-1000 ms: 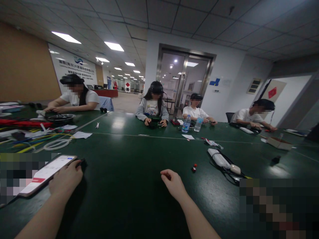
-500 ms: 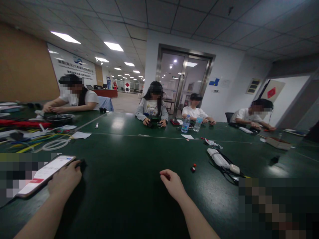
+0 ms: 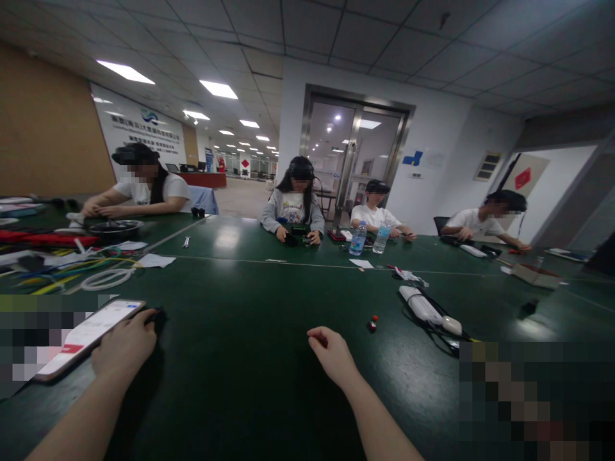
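Observation:
My left hand [image 3: 125, 342] lies on the dark green table with its fingers closed around a small black object [image 3: 160, 315], whose kind I cannot make out. Beside that hand, partly under its edge, is a phone [image 3: 98, 336] with a lit white screen and a red patch. My right hand [image 3: 331, 355] rests on the table with its fingers curled and pressed together; nothing shows in them. To the right of it lie two small red-and-dark pieces [image 3: 373, 323], not touched by the hand.
A white power strip [image 3: 420, 305] with black cable lies to the right. Cables and a coiled white tube [image 3: 106, 279] crowd the left. Two water bottles [image 3: 358, 239] stand further back. Several people sit across the table [image 3: 240, 307], and a small box [image 3: 535, 275] is at the far right.
Both my hands stay almost exactly where they were. At the far right, a seated person's hands and head have shifted slightly.

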`<state>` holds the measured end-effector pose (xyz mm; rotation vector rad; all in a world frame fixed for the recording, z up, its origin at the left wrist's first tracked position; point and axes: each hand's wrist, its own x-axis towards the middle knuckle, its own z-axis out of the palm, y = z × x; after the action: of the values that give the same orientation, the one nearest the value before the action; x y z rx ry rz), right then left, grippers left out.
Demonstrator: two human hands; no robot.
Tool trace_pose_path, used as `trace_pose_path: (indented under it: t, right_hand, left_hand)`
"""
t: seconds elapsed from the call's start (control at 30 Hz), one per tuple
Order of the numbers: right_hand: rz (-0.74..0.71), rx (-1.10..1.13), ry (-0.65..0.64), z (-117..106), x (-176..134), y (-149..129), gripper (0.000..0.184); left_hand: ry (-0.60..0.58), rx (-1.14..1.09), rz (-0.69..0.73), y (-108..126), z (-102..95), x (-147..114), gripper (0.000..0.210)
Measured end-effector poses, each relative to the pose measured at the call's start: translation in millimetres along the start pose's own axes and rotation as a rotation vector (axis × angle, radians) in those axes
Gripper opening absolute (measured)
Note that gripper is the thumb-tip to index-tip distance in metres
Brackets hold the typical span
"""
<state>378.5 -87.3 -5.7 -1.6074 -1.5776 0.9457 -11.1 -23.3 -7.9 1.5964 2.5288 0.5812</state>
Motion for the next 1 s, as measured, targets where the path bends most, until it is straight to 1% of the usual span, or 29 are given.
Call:
trace_pose_path:
  t: [0.1,0.27,0.4,0.57,0.63,0.7,0.77,0.8,0.87,0.93,0.97,1.0]
  right_hand:
    - [0.001,-0.009,0.002,0,0,1,0.022]
    - [-0.034,-0.017,0.014,2,3,4,0.022]
    - [-0.034,-0.032,0.019,3,5,5,0.022]
    - [-0.035,-0.031,0.014,3,5,7,0.022]
    - [-0.032,-0.021,0.017,3,5,7,0.022]
    - [-0.02,-0.009,0.02,4,4,7,0.022]
    - [0.0,-0.005,0.028,6,3,5,0.023]
    - [0.009,-0.007,0.032,7,1,4,0.024]
    - [-0.001,-0.015,0.032,10,-2,0,0.026]
    - [-0.064,-0.031,0.01,12,-7,-7,0.029]
    - [-0.113,-0.046,-0.011,12,-9,-10,0.029]
    - [-0.159,-0.069,-0.043,12,-11,-14,0.031]
  left_hand:
    - [-0.039,0.036,-0.08,7,-6.7,-5,0.047]
    - [-0.082,0.033,-0.084,16,-15.7,-13,0.05]
    - [-0.057,0.028,-0.079,14,-12.4,-12,0.052]
    - [0.008,0.032,-0.041,3,-6.8,-6,0.055]
    - [0.005,0.022,-0.012,4,-5.2,-5,0.054]
    - [-0.023,-0.015,0.059,14,-0.9,-9,0.054]
    - [-0.083,-0.062,0.176,34,8.3,-21,0.054]
    - [-0.134,-0.09,0.254,46,14.6,-31,0.053]
    - [-0.257,-0.161,0.455,74,28.3,-58,0.052]
    - [-0.377,-0.222,0.611,98,38.9,-87,0.051]
    - [-0.466,-0.279,0.693,106,41.9,-100,0.052]
    - [-0.536,-0.317,0.739,112,43.3,-111,0.053]
